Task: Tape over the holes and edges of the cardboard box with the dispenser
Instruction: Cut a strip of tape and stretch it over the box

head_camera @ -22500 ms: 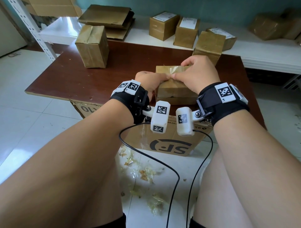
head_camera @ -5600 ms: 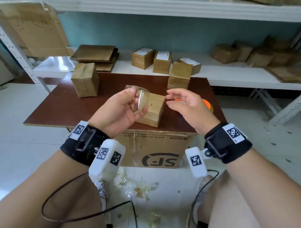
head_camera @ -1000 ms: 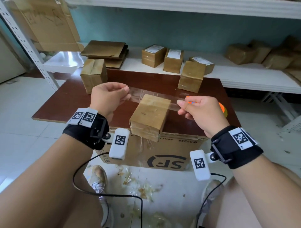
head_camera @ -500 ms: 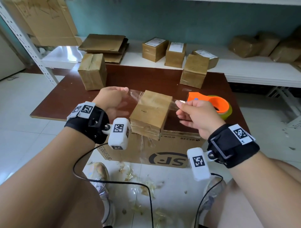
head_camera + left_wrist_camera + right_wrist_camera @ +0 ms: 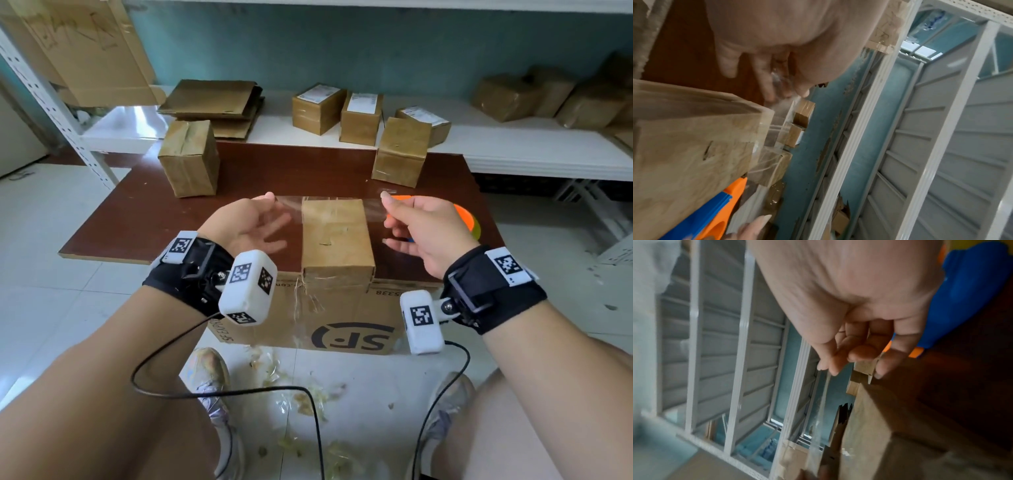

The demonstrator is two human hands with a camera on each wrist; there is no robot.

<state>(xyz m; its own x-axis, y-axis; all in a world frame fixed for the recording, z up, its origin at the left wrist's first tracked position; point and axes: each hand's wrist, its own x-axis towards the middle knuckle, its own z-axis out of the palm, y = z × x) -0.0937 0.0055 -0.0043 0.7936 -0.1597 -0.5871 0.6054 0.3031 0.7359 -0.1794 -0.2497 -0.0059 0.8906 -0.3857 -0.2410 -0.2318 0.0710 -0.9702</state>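
Observation:
A small brown cardboard box [image 5: 337,240] stands at the near edge of the dark red table [image 5: 144,219]. A clear tape strip [image 5: 329,202] stretches across its far top edge. My left hand [image 5: 274,205] pinches the tape's left end, palm turned toward the box. My right hand [image 5: 387,202] pinches the right end between thumb and forefinger. The orange and blue dispenser [image 5: 467,219] lies on the table behind my right hand. In the left wrist view, the tape strip [image 5: 780,84] shows between the fingers, beside the box [image 5: 694,138]. The right wrist view is blurred, with the box [image 5: 890,426] below the fingers.
Two taped boxes [image 5: 190,157] [image 5: 400,150] stand farther back on the table. More boxes [image 5: 359,113] and flat cardboard [image 5: 212,102] sit on the white shelf behind. A large SF carton [image 5: 342,322] is under the table. Tape scraps and cables lie on the floor by my feet.
Both hands have brought the stretched tape down onto the box's far top edge. The box now sits square to me, and my right hand covers more of the dispenser.

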